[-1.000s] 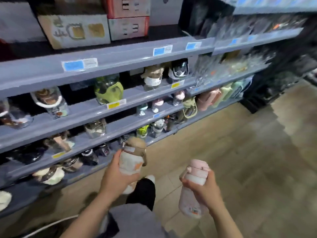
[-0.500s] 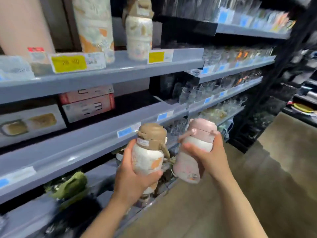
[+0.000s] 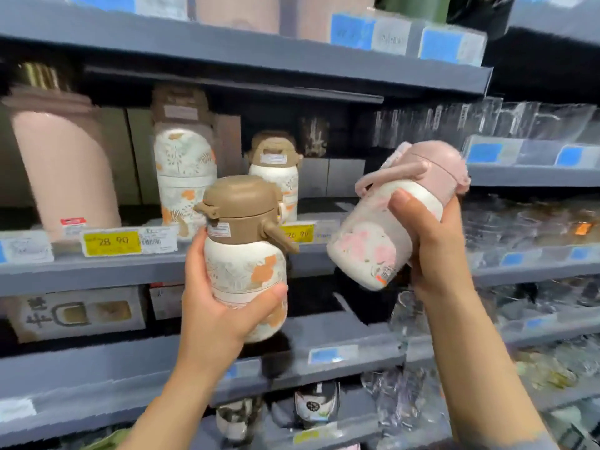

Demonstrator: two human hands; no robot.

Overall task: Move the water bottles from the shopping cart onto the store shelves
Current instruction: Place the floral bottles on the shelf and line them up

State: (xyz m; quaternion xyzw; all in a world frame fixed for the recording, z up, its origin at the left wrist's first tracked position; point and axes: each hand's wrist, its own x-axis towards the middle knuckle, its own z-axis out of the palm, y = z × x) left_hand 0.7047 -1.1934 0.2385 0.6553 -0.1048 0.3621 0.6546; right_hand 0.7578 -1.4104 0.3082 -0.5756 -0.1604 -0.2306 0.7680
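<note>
Holding two bottles up before shelf (image 3: 227, 271), neither placed yet. My left hand (image 3: 224, 306) wraps brown-lid bottle (image 3: 245, 254) at lower body, upright, just below shelf edge. My right hand (image 3: 435, 251) wraps pink-lid bottle (image 3: 393, 219), tilted left, right of shelf's yellow price tag (image 3: 112, 243). Judgement: placing step; next move calls for lifting brown-lid one over shelf edge beside matching bottle (image 3: 276, 170) standing on it. Shelf also holds taller patterned flask (image 3: 183, 164) and pink flask (image 3: 61, 164). Bottle contents unseen; cart out of view.

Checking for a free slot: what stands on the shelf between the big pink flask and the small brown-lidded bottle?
A tall brown-lidded floral bottle stands between them, in the head view.
</note>
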